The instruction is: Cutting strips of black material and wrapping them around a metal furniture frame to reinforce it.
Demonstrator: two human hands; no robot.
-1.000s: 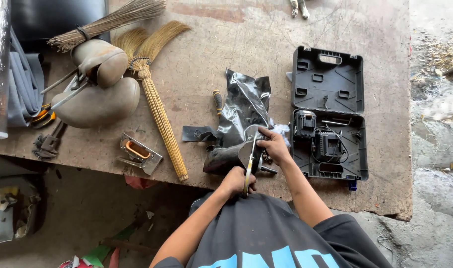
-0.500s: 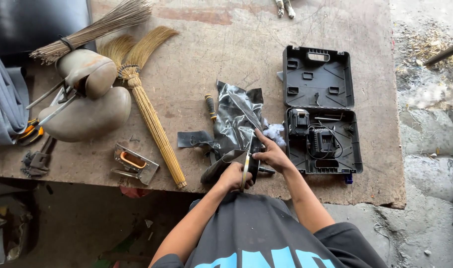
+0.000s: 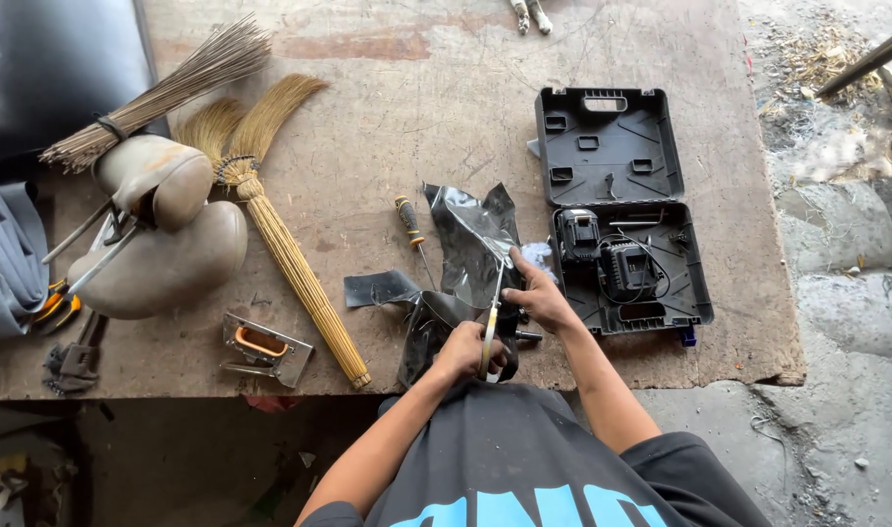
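A crumpled black plastic sheet [image 3: 470, 244] lies at the near edge of the wooden table [image 3: 387, 117]. My left hand [image 3: 462, 353] is closed around the handles of yellow-handled scissors [image 3: 491, 327], whose blades point away from me into the sheet. My right hand [image 3: 539, 298] pinches the sheet's right edge just beside the blades. A separate black scrap [image 3: 379, 288] lies left of the sheet, and a screwdriver [image 3: 410, 224] rests beside it.
An open black tool case [image 3: 617, 146] with a battery and charger sits right of my hands. Two straw brooms [image 3: 290, 263], grey rounded shells [image 3: 163, 263], a metal staple gun [image 3: 265, 346] and pliers [image 3: 70, 366] lie to the left. Rubble-strewn ground lies off the right edge.
Both hands stay on the sheet and scissors in almost the same place. The view has shifted a little, so the table's things sit slightly further left and lower in frame.
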